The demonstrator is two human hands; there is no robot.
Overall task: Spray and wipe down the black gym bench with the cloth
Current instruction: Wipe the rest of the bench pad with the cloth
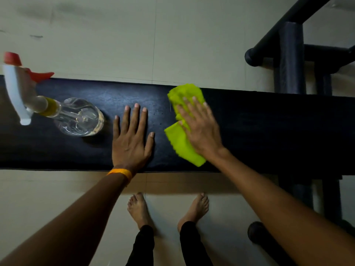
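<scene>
From the head view, looking straight down, the black gym bench runs across the picture from left to right, with tiled floor above and below it and bare feet near the lower edge. The right hand lies flat with its fingers spread on a bright green cloth, pressing it against the bench top a little right of the middle; it pinches nothing, only holds the cloth down under palm and fingers. The left hand, with an orange band at the wrist, rests open and spread on the bare bench just beside the cloth, apparently as a brace. A clear spray bottle with a white and red trigger head stands on the bench further left, untouched. The wiping seems to be under way. To do it well, keep the palm flat so the whole cloth stays in contact, work in overlapping strokes along the length, reach both long edges, and shift the bottle so the patch beneath it is not missed.
</scene>
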